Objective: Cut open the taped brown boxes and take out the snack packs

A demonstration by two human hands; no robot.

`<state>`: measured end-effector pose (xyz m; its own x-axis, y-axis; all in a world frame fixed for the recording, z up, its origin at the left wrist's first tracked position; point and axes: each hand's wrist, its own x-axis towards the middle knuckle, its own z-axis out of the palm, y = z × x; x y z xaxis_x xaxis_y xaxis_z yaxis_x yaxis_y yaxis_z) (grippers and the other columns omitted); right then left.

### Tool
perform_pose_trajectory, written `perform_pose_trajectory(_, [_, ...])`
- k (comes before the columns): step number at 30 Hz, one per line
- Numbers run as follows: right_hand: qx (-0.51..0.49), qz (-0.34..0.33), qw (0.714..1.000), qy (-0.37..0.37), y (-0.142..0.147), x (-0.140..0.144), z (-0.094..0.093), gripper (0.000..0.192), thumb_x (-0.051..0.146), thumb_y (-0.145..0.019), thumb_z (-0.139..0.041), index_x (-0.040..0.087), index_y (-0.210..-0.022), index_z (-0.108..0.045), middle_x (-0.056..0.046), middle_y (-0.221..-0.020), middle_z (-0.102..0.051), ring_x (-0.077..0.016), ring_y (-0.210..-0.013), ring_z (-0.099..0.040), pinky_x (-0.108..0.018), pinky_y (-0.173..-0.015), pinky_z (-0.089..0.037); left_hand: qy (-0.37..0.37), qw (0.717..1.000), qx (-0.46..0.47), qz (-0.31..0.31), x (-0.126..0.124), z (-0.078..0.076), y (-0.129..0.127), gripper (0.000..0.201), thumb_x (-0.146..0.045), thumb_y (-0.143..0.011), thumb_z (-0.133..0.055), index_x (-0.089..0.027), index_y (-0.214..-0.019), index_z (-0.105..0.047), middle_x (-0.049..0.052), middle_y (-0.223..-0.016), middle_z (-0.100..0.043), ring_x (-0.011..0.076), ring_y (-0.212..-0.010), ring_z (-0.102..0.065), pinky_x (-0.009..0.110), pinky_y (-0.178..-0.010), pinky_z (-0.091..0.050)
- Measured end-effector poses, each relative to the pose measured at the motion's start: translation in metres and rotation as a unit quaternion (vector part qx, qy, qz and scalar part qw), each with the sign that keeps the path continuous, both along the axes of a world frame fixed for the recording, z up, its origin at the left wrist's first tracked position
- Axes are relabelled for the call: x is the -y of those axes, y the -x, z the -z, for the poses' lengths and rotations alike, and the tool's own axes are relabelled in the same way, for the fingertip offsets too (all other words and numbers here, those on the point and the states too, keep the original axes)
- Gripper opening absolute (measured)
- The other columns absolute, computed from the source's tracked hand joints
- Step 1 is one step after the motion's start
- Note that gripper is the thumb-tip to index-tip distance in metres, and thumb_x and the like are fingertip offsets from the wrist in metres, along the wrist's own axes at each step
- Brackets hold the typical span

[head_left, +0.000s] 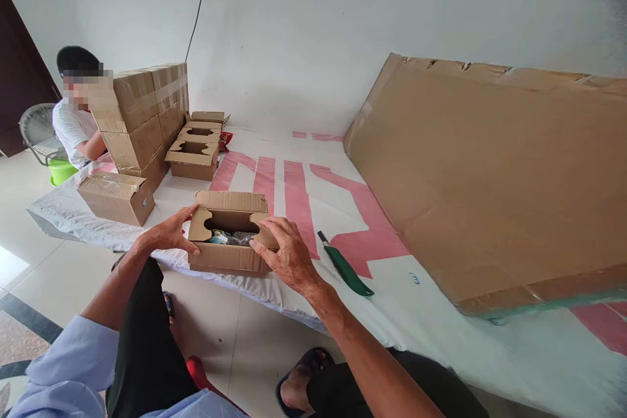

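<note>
A small brown cardboard box (228, 235) is found at the near edge of a white sheet with pink lettering (294, 189), which is spread over a low platform. Its inner flaps are folded partly inward, leaving a notched opening through which packed contents are seen, though these cannot be identified. The cardboard is plain and unsealed by tape. The left hand (169, 233) is laid flat on the left flap, fingers spread and pressing, nothing gripped. The right hand (287, 255) is placed on the right flap, fingers extended, thumb at the box's front edge. A green-handled cutter (345, 266) lies on the sheet just right of the right hand. Toward the far left corner, taped cartons (144, 117) are stacked, with three open boxes (196, 144) beside them and one sealed box (116, 197) in front. A large flat cardboard sheet (490, 176) leans at the right. A seated person (73, 124) is observed behind the stack.
</note>
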<state>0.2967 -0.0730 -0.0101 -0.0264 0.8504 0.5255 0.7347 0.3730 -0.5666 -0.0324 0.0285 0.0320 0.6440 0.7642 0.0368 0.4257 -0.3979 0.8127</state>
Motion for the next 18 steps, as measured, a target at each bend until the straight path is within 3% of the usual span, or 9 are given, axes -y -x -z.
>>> perform_pose_trajectory(4, [0.021,0.015,1.0,0.017,0.0,0.0,-0.002,0.041,0.051,-0.097,-0.063,0.024,-0.127,-0.073,-0.014,-0.138,-0.07,-0.036,-0.129,-0.061,-0.056,-0.108,-0.053,-0.034,0.999,-0.023,-0.023,0.005,-0.004,-0.007,0.118,-0.058,-0.066,-0.097,-0.029,-0.168,-0.044,0.015,-0.16,-0.055,0.0399,-0.145,-0.056,0.05,-0.116,-0.051])
perform_pose_trajectory(9, [0.044,0.051,0.996,0.063,0.006,-0.008,-0.016,0.038,0.049,-0.09,-0.072,0.029,-0.122,-0.073,-0.011,-0.133,-0.069,-0.0347,-0.121,-0.063,-0.05,-0.096,-0.057,-0.101,0.981,-0.066,-0.149,0.02,0.0,-0.042,0.078,-0.06,-0.073,-0.092,-0.024,-0.139,-0.068,0.013,-0.137,-0.067,0.0395,-0.129,-0.063,0.048,-0.113,-0.05])
perform_pose_trajectory(14, [0.106,0.109,0.976,0.153,0.021,-0.014,-0.04,0.042,0.034,-0.078,-0.077,0.027,-0.119,-0.072,-0.011,-0.13,-0.069,-0.035,-0.117,-0.066,-0.043,-0.085,-0.056,-0.121,0.961,-0.124,-0.214,0.032,-0.004,-0.071,0.063,-0.042,-0.073,-0.088,-0.023,-0.129,-0.066,0.015,-0.129,-0.068,0.0394,-0.117,-0.068,0.048,-0.104,-0.051])
perform_pose_trajectory(18, [0.06,0.113,0.982,0.136,0.013,-0.016,-0.044,0.037,0.028,-0.087,-0.064,0.026,-0.123,-0.072,-0.011,-0.127,-0.075,-0.0291,-0.105,-0.072,-0.04,-0.086,-0.055,-0.097,0.965,-0.101,-0.222,0.035,-0.016,-0.066,0.064,-0.03,-0.076,-0.077,-0.019,-0.138,-0.065,0.016,-0.126,-0.072,0.0415,-0.121,-0.066,0.052,-0.109,-0.049])
